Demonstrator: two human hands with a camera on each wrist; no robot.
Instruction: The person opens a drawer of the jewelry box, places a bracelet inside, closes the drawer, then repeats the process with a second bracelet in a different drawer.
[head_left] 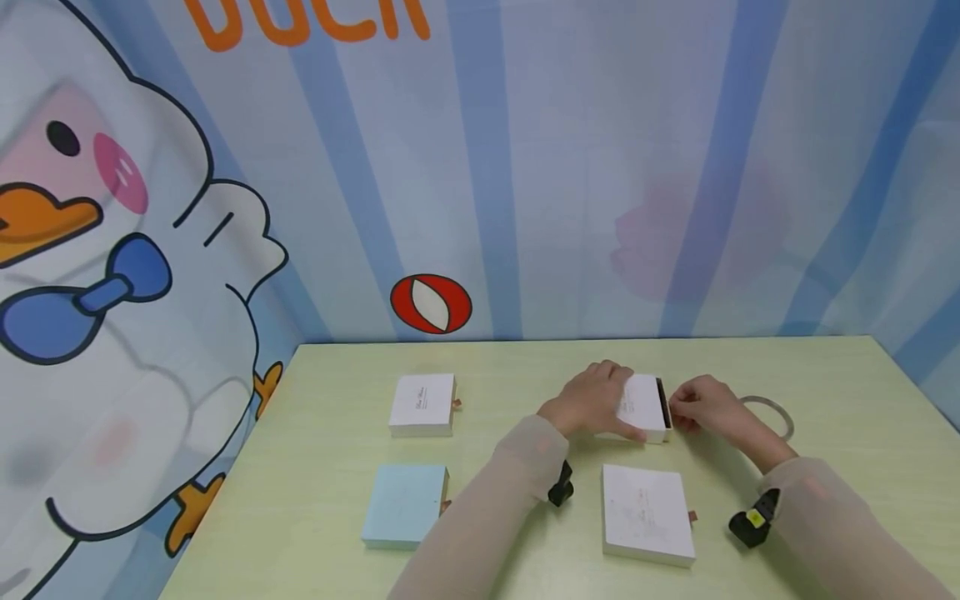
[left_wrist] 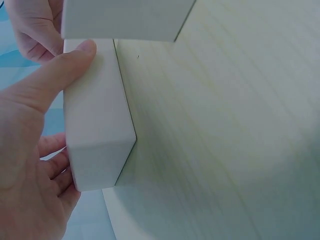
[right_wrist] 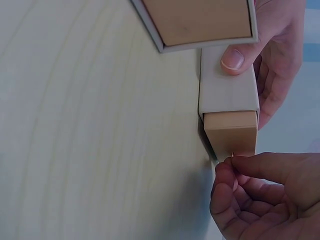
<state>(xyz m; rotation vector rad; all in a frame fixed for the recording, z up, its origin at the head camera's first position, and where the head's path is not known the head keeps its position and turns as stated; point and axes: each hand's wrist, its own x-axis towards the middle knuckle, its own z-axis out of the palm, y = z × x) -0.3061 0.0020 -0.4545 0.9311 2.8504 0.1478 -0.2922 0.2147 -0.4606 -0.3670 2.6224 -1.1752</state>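
A small white drawer-style box [head_left: 641, 404] lies toward the back right of the table. My left hand [head_left: 594, 402] grips it from the left, thumb along its front side and fingers around the far side. Out of its right end sticks a tan drawer [right_wrist: 230, 121], and the head view has a dark gap there. My right hand [head_left: 707, 403] pinches the small pull tab [right_wrist: 232, 155] on the drawer's end between thumb and forefinger, covering most of it. Closer to me, a larger white box [head_left: 647, 512] with a brown tab lies flat.
On the left lie another white box [head_left: 422, 404] and a light blue box [head_left: 403, 504], each with a brown tab on its right side. A grey ring-like band [head_left: 782, 412] is beside the right wrist. A printed cloth wall [head_left: 555, 208] rises behind the pale table [head_left: 525, 367].
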